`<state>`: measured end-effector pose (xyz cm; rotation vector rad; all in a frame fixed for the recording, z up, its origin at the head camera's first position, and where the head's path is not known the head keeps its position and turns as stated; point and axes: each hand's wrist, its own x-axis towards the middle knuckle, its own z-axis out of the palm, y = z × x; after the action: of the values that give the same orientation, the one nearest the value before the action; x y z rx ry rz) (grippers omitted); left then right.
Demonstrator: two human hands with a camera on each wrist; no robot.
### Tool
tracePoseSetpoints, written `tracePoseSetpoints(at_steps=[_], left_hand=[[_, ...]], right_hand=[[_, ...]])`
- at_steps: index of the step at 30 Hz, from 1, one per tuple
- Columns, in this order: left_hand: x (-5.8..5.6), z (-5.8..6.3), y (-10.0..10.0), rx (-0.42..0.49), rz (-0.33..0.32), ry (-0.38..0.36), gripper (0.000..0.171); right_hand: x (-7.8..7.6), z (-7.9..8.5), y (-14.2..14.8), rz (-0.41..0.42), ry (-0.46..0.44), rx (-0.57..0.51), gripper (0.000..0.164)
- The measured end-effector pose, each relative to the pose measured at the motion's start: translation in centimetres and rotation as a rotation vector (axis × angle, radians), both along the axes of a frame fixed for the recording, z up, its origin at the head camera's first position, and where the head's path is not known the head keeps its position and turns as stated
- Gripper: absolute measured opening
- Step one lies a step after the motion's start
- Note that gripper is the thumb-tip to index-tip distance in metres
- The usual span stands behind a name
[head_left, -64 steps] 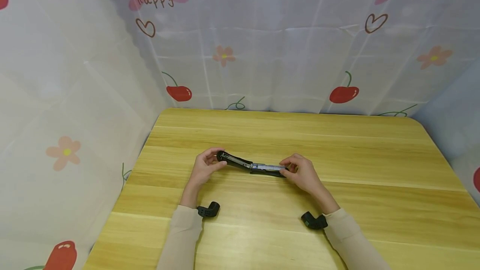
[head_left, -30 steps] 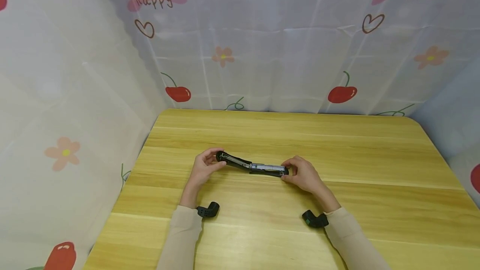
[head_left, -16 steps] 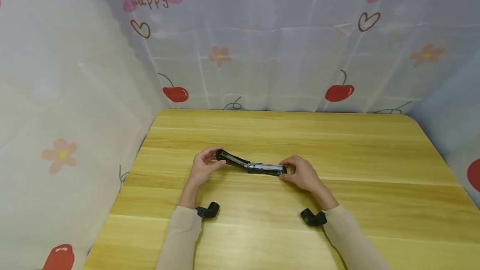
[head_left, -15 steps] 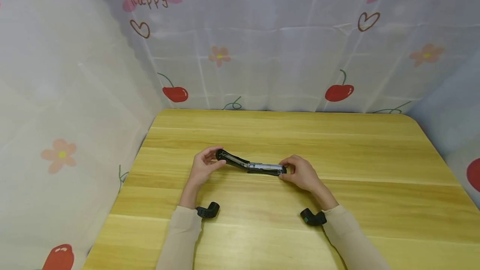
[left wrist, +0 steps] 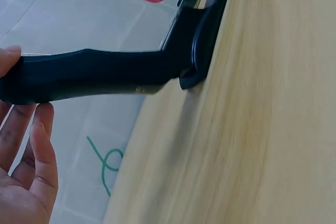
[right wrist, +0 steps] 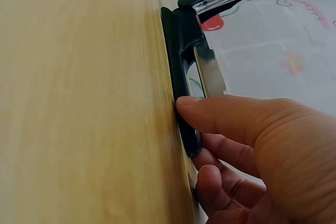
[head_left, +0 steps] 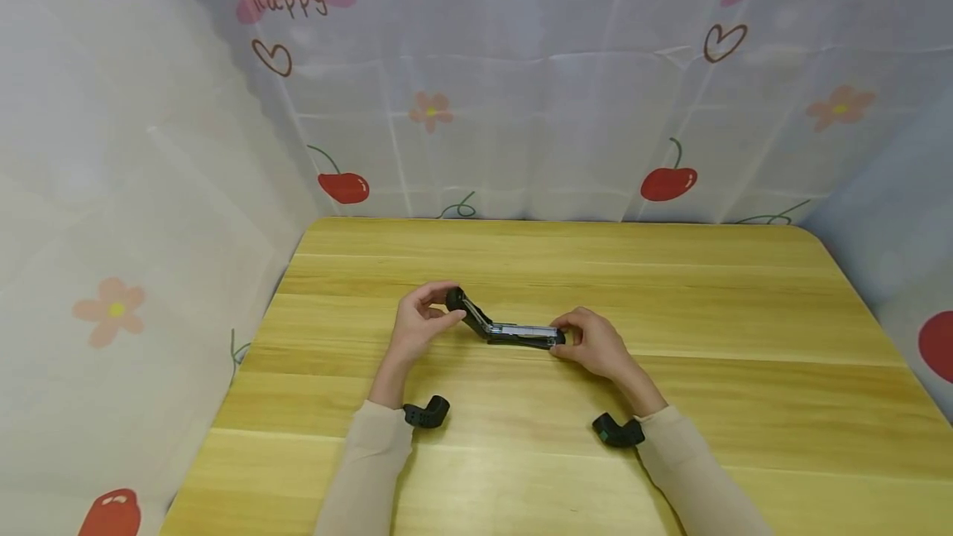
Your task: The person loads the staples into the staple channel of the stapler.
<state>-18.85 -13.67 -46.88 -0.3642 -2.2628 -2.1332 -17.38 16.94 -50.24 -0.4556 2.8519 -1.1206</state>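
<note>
A black stapler lies unfolded over the wooden table, its top arm swung far back from the base. My left hand pinches the free end of that raised top arm, thumb on one side and fingertips on the other. At the base's front end, my right hand pinches with thumb and fingers. The base rests along the tabletop in the right wrist view. Above it runs the silver staple magazine. Whether staples sit inside cannot be made out.
The wooden table has its far edge close to a hanging curtain printed with cherries and flowers. Small black cameras sit at the left wrist and right wrist.
My left hand has lifted the stapler's top arm and moved it right, so it stands more steeply against the base. The right hand keeps its hold on the base end.
</note>
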Motion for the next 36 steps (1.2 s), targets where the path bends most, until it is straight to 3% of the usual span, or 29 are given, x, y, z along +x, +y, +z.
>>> tracePoseSetpoints(at_steps=[10,23,31,36], left_hand=[[-0.2,0.9,2.7,-0.038,0.005,0.028,0.04],[-0.7,0.3,6.5,-0.13,-0.062,0.071,0.036],[-0.6,-0.1,9.1,-0.327,-0.09,0.099,0.036],[-0.6,-0.5,10.3,-0.467,-0.072,0.167,0.035]], right_hand=[[-0.1,-0.2,0.0,-0.005,0.001,-0.002,0.035],[0.0,0.1,-0.1,-0.013,0.001,-0.012,0.034],[-0.1,0.1,-0.1,-0.023,-0.001,-0.018,0.034],[-0.1,-0.1,0.0,-0.026,0.004,-0.002,0.031]])
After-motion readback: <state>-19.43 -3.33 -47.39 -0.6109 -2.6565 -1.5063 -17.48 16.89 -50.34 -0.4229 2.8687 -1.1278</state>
